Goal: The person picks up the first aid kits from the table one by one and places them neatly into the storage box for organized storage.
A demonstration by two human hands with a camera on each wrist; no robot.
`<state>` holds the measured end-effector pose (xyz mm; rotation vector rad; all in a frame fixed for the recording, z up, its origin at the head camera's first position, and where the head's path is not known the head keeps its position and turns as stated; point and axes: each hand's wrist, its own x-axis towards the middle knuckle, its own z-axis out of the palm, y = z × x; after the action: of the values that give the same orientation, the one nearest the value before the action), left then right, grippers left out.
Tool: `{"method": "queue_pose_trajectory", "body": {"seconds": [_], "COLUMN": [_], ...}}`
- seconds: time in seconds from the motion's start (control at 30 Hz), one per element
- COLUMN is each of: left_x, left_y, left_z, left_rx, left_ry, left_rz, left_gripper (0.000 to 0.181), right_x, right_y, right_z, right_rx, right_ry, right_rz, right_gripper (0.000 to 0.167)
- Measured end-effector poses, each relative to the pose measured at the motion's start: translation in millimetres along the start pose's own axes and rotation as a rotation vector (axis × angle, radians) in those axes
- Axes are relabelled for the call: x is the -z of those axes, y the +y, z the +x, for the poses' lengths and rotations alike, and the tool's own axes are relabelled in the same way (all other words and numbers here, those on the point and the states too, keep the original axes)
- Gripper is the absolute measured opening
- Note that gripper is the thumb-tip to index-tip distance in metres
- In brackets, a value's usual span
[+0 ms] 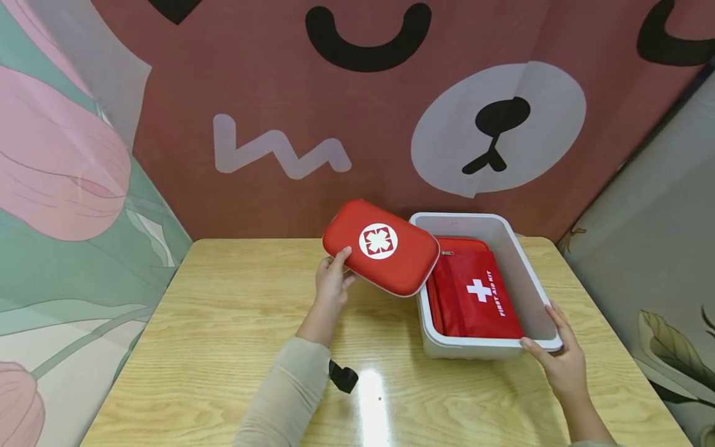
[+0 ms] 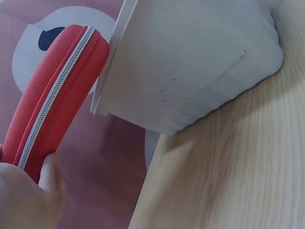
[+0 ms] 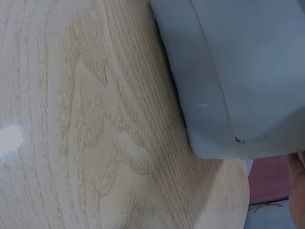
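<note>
My left hand (image 1: 332, 283) pinches a red hard-shell first aid case (image 1: 382, 248) by its near-left edge, thumb on top. The case is tilted in the air at the left rim of a white plastic storage bin (image 1: 522, 273); I cannot tell whether they touch. Its silver zipper (image 2: 57, 93) runs along the side in the left wrist view. Inside the bin lies a red fabric pouch (image 1: 475, 301) marked FIRST AID KIT, against the left wall. My right hand (image 1: 565, 363) grips the bin's near-right corner, thumb at the front rim and fingers along the right side.
The bin stands at the right of a wooden table (image 1: 251, 310). A printed cloth with a bear face (image 1: 380, 124) hangs behind the table's far edge. Patterned fabric (image 1: 67, 186) borders the left side, and a grey one (image 1: 653, 248) the right.
</note>
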<state>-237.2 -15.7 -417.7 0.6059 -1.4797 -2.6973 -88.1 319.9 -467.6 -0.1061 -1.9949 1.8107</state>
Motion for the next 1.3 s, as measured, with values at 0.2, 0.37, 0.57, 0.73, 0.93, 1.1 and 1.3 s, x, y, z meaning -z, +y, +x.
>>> {"method": "queue_pose_trajectory", "body": {"seconds": [0.2, 0.37, 0.57, 0.73, 0.93, 1.1, 1.3], "left_x": [-5.5, -11.2, -17.3, -23.6, -31.1, -37.9, -48.4], "left_y": [2.9, 4.0, 2.8, 1.3, -0.3, -2.3, -4.2], "left_z": [-2.8, -6.6, -10.7, -13.0, -15.8, -16.4, -16.6], "left_rx": [-0.016, -0.03, -0.018, -0.012, -0.007, -0.004, 0.004], "left_ry": [-0.044, -0.079, -0.092, -0.11, -0.13, -0.143, -0.155], "left_rz": [0.016, 0.043, 0.073, 0.083, 0.077, 0.074, 0.095], "left_gripper": [0.029, 0.03, 0.031, 0.03, 0.029, 0.03, 0.033], "right_x": [0.1, -0.2, -1.1, -0.7, 0.3, 0.8, 0.9], "right_y": [-0.1, -0.6, -0.8, -0.9, -1.0, -0.7, -1.6], "right_z": [0.0, -0.3, -0.9, -0.6, -0.4, -0.5, 0.2], "right_rx": [0.006, 0.01, 0.008, 0.009, 0.009, 0.01, -0.003], "right_ry": [-0.005, -0.005, -0.008, -0.006, -0.013, -0.019, -0.012], "right_rz": [0.02, 0.029, 0.028, 0.013, 0.01, -0.009, -0.038], "right_gripper": [0.071, 0.071, 0.071, 0.071, 0.071, 0.07, 0.069]}}
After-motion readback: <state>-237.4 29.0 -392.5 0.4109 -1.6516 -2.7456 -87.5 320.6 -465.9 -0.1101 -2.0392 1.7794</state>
